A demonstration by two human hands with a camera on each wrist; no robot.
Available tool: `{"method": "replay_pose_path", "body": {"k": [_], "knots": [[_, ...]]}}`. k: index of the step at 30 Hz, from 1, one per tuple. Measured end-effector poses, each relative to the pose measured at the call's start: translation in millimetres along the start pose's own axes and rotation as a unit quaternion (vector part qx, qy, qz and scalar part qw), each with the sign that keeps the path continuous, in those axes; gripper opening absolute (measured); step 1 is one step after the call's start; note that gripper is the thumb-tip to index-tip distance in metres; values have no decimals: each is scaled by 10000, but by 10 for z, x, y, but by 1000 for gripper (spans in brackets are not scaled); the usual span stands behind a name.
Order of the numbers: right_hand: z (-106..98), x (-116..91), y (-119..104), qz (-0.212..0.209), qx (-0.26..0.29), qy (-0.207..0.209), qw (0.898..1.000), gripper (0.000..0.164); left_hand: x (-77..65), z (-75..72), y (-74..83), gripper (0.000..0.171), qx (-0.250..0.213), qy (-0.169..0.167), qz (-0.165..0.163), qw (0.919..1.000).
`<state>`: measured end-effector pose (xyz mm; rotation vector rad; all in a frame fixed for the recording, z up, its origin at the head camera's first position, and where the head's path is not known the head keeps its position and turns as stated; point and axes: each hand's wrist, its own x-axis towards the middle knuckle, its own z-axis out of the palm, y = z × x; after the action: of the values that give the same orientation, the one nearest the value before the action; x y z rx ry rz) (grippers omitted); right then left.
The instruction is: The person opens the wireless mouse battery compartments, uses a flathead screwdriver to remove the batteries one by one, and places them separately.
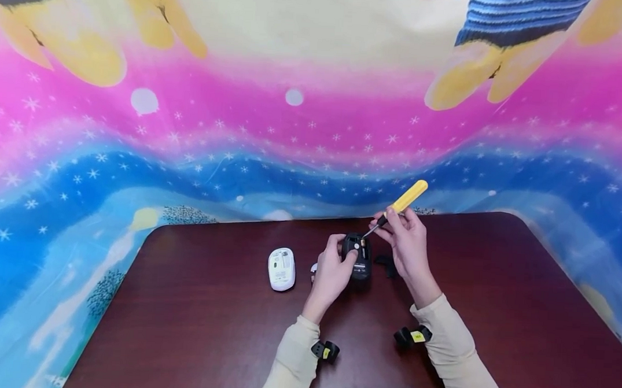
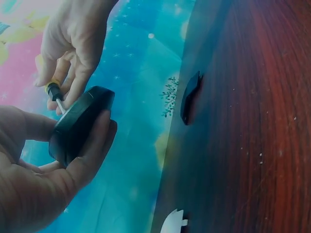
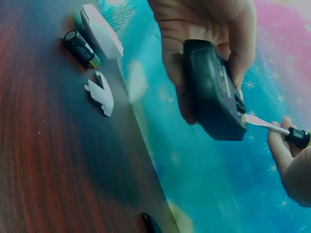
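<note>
My left hand (image 1: pixel 331 271) holds a black computer mouse (image 1: pixel 361 270) above the table, its underside turned up towards the head camera. The battery compartment is uncovered, and a coppery battery end (image 1: pixel 363 241) appears inside. In my right hand (image 1: pixel 412 243) is a screwdriver (image 1: pixel 411 195) with a yellow handle, pinched near its black collar. Its flat metal tip (image 3: pixel 255 120) reaches the edge of the compartment by the coppery end. The left wrist view shows the mouse edge-on, gripped between thumb and fingers.
A white mouse (image 1: pixel 281 269) lies bottom up on the dark red table (image 1: pixel 206 328), left of my hands. Beside it are a loose black battery (image 3: pixel 80 49) and a white cover (image 3: pixel 102 94). A black cover (image 2: pixel 190 98) lies right of the black mouse. Patterned cloth (image 1: pixel 251 128) hangs behind.
</note>
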<state>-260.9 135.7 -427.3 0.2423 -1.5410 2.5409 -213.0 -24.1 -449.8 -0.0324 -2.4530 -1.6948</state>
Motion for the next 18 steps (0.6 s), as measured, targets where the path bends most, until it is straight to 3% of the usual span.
{"method": "replay_pose_path", "body": {"k": [7,18], "knots": [[-19,33,-25,287,44,201,9994,18,6,31,-6,37,-40,-43,328,9994],[-125,80,-63,1180,711,570,9888,14,-17,72,-9,36,69,-161,505,9986]]}}
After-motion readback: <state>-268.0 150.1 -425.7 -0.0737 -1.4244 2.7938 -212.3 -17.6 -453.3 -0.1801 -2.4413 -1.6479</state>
